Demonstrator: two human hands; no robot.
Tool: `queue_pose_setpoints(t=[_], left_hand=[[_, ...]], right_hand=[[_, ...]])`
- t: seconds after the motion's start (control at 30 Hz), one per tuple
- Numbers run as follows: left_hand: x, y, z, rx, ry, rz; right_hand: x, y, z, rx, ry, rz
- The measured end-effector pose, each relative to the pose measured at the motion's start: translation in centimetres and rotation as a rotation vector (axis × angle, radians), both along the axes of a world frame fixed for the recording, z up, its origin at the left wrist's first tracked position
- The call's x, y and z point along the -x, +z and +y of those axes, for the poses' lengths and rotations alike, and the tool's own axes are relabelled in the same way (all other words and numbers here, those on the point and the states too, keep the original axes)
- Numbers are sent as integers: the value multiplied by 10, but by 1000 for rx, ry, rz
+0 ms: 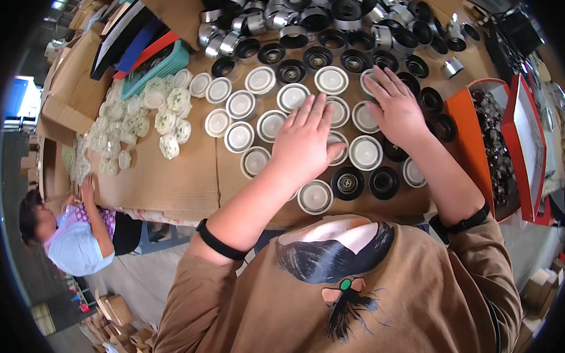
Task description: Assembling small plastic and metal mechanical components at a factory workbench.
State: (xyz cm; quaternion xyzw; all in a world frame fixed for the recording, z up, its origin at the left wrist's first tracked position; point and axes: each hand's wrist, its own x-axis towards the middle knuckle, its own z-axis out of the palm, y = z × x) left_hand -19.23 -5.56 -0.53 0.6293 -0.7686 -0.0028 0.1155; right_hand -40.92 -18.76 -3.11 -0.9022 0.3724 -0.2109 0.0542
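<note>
Round white discs with raised rims, such as one white disc [366, 152], stand in loose rows on the cardboard-covered table, some apparently seated in black rings. My left hand [302, 140] is stretched flat over the middle of these rows, fingers together and straight, palm down, covering part of the discs beneath. Further right, my right hand [397, 109] has its fingers extended and thumb apart, its fingertips at a far white disc [365, 86]. Neither hand grips anything visible. Near my body sit two black round cups [347, 183] without white discs.
Silver and black rings [293, 37] are heaped at the back. Clear, flower-like plastic pieces [172, 120] lie at left near a teal basket [150, 69]. An orange box [477, 133] of dark shiny pieces stands at right. Another person [81, 238] sits at the far left.
</note>
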Motion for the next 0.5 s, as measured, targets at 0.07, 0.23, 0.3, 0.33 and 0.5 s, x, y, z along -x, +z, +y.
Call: queue_pose_setpoints(t=[0.07,0.23,0.3,0.33,0.5], left_hand=[[3,3,-1,-42,-5,-23],[-12,18,-10,37,-7,83],[-38,29,-8,135,91,84],[-60,34,-3,133,188,138],[-194,32,36,158,731,-129]], right_hand=[[4,6,-4,19,4,75],[3,17,-3,-34,17,240],[4,18,2,-113,-30,336],[1,20,2,-155,-16,328],[23,6,-13,-44,88,58]])
